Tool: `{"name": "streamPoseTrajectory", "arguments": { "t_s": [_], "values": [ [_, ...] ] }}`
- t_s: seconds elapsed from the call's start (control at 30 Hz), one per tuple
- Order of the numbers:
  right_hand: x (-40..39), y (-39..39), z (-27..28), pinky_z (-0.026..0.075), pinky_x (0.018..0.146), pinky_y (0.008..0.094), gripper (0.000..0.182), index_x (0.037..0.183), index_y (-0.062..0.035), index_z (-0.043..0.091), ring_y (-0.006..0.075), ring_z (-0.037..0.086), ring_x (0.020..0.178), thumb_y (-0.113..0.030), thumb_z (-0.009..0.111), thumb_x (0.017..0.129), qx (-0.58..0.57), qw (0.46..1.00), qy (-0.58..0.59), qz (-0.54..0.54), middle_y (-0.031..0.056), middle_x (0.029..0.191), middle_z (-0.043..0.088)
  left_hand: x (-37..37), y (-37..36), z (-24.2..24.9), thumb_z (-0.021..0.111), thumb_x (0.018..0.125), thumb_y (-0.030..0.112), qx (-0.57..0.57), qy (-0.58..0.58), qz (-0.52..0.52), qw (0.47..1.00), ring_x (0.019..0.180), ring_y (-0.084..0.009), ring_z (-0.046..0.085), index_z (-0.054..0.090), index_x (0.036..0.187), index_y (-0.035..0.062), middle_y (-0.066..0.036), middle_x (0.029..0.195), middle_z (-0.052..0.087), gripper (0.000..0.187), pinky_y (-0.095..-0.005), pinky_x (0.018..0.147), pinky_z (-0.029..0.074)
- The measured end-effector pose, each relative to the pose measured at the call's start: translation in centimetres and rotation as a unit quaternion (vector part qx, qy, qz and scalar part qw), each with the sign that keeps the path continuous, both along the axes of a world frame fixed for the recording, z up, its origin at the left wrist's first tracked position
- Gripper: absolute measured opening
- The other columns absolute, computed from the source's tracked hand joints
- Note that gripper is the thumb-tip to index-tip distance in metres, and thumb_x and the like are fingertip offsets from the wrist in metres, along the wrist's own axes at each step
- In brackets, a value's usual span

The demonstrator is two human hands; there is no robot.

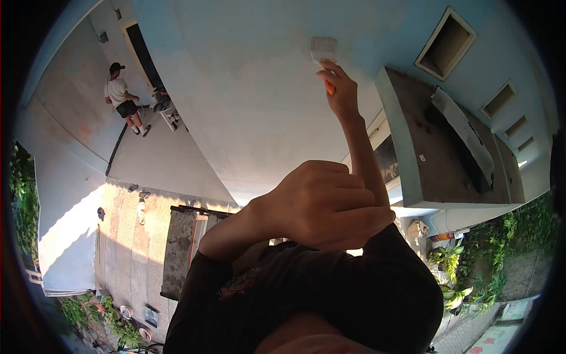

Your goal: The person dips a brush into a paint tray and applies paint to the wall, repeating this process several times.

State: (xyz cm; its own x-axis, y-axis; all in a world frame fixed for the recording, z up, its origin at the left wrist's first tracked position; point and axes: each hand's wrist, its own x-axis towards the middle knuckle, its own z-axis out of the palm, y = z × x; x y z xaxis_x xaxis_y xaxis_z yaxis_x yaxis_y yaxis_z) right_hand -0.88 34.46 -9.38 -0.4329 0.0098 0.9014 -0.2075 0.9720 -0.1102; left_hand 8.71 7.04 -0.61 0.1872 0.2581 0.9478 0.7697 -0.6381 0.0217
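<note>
My right hand (340, 88) is raised high against the pale wall (247, 88), its fingers closed around a paintbrush (323, 49). The wide, whitish head of the brush meets the wall's surface, and a bit of its orange handle shows below my fingers. The wall around it is patchy, light blue towards the top and whiter lower down. Close to the camera, in front of my chest, my left hand (324, 203) is curled into a fist with its back towards me. Whatever is inside that fist, if anything, is hidden.
A concrete canopy (413, 135) with a dark sheet on it juts from the wall at right, below several framed openings (446, 43). Below left is a weathered, stained panel (177, 251). Another person (121, 97) stands on the ground at far left beside a small table (167, 111). Plants (451, 262) grow lower right.
</note>
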Motion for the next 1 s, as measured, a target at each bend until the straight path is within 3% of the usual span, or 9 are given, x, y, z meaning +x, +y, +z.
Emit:
{"name": "streamPoseTrajectory", "arguments": {
  "t_s": [0.13, 0.2, 0.3, 0.4, 0.5, 0.57, 0.77, 0.93, 1.0],
  "values": [
    [1.3, 0.2, -0.4, 0.061, 0.087, 0.0345, 0.019, 0.1, -0.0054, 0.072, 0.0266, 0.074, 0.101, 0.009, 0.071, 0.088, -0.095, 0.983, -0.136, 0.077, 0.008, 0.109, 0.075, 0.1, -0.2, 0.1, 0.075, 0.077, 0.009, 0.005, 0.002, -0.002, 1.0, 0.044, -0.012, 0.043, 0.077, 0.102, 0.0026, 0.002, 0.057, 0.047, 0.026, -0.0283, 0.042, 0.03],
    [0.6, 0.3, 4.4, 0.06, 0.081, 0.033, 0.015, 0.1, -0.0047, 0.072, 0.0248, 0.074, 0.093, 0.006, 0.071, 0.09, -0.089, 0.983, -0.12, 0.102, 0.0085, 0.104, 0.077, 0.2, -0.1, -0.1, 0.075, 0.077, 0.009, 0.014, 0.0, -0.008, 1.0, 0.044, -0.0118, 0.043, 0.077, 0.103, 0.0022, 0.002, 0.057, 0.048, 0.027, -0.0285, 0.042, 0.03],
    [-1.4, 1.5, 12.7, 0.058, 0.077, 0.0292, 0.009, 0.104, -0.0058, 0.075, 0.0188, 0.074, 0.087, -0.007, 0.069, 0.097, -0.03, 0.997, -0.04, 0.056, 0.0051, 0.103, 0.078, 0.2, -0.2, -0.1, 0.074, 0.078, 0.009, 0.011, 0.008, -0.011, 1.0, 0.044, -0.0116, 0.043, 0.077, 0.104, 0.0021, 0.002, 0.058, 0.048, 0.027, -0.0286, 0.042, 0.03],
    [-2.5, 0.5, 18.4, 0.059, 0.081, 0.0309, 0.012, 0.102, -0.0036, 0.074, 0.023, 0.074, 0.092, 0.002, 0.07, 0.092, 0.017, 0.992, 0.096, 0.077, 0.0092, 0.106, 0.077, 0.1, -0.4, 0.1, 0.074, 0.08, 0.009, -0.002, 0.016, -0.004, 1.0, 0.044, -0.0115, 0.043, 0.077, 0.103, 0.0029, 0.002, 0.058, 0.049, 0.025, -0.0286, 0.042, 0.03],
    [-3.3, -0.7, 18.7, 0.058, 0.085, 0.0315, 0.012, 0.1, 0.0011, 0.073, 0.0267, 0.073, 0.097, 0.009, 0.068, 0.091, 0.038, 0.971, 0.194, 0.137, 0.0155, 0.108, 0.075, 0.1, -0.3, 0.0, 0.074, 0.08, 0.009, 0.009, 0.001, -0.008, 1.0, 0.044, -0.0116, 0.043, 0.077, 0.104, 0.0034, 0.002, 0.058, 0.048, 0.025, -0.0283, 0.043, 0.03],
    [-4.4, -0.1, 15.2, 0.062, 0.082, 0.0329, 0.02, 0.102, -0.01, 0.075, 0.0234, 0.074, 0.097, 0.003, 0.073, 0.088, 0.106, 0.975, 0.191, 0.03, 0.0037, 0.112, 0.075, 0.0, -0.4, 0.0, 0.074, 0.08, 0.009, 0.005, 0.005, -0.008, 1.0, 0.045, -0.0117, 0.043, 0.076, 0.105, 0.0035, 0.002, 0.058, 0.048, 0.026, -0.0284, 0.043, 0.03],
    [-0.9, -2.5, 3.7, 0.061, 0.077, 0.033, 0.019, 0.099, -0.0116, 0.075, 0.0227, 0.074, 0.093, 0.002, 0.074, 0.086, -0.019, 0.995, -0.094, -0.008, 0.0006, 0.114, 0.073, 0.0, -0.5, 0.0, 0.075, 0.081, 0.009, 0.006, 0.01, -0.011, 1.0, 0.045, -0.012, 0.044, 0.076, 0.107, 0.0038, 0.001, 0.058, 0.049, 0.027, -0.0288, 0.043, 0.032],
    [-1.1, -2.1, 14.5, 0.058, 0.076, 0.0368, 0.009, 0.097, -0.0102, 0.075, 0.0251, 0.072, 0.083, -0.008, 0.067, 0.097, -0.085, 0.986, -0.139, 0.036, 0.0075, 0.093, 0.076, -0.2, -0.9, 0.5, 0.076, 0.079, 0.005, -0.012, 0.009, -0.007, 1.0, 0.045, -0.0125, 0.044, 0.076, 0.104, 0.0048, 0.001, 0.058, 0.05, 0.024, -0.0294, 0.042, 0.032],
    [-1.6, -1.7, 21.3, 0.053, 0.075, 0.0335, 0.012, 0.106, -0.0064, 0.075, 0.0185, 0.066, 0.079, -0.01, 0.067, 0.097, -0.067, 0.985, -0.159, -0.018, 0.0085, 0.095, 0.075, -0.1, -0.9, 0.5, 0.076, 0.079, 0.005, 0.0, 0.009, -0.006, 1.0, 0.044, -0.0125, 0.044, 0.076, 0.103, 0.0052, 0.001, 0.058, 0.05, 0.024, -0.0294, 0.042, 0.032]
  ]
}}
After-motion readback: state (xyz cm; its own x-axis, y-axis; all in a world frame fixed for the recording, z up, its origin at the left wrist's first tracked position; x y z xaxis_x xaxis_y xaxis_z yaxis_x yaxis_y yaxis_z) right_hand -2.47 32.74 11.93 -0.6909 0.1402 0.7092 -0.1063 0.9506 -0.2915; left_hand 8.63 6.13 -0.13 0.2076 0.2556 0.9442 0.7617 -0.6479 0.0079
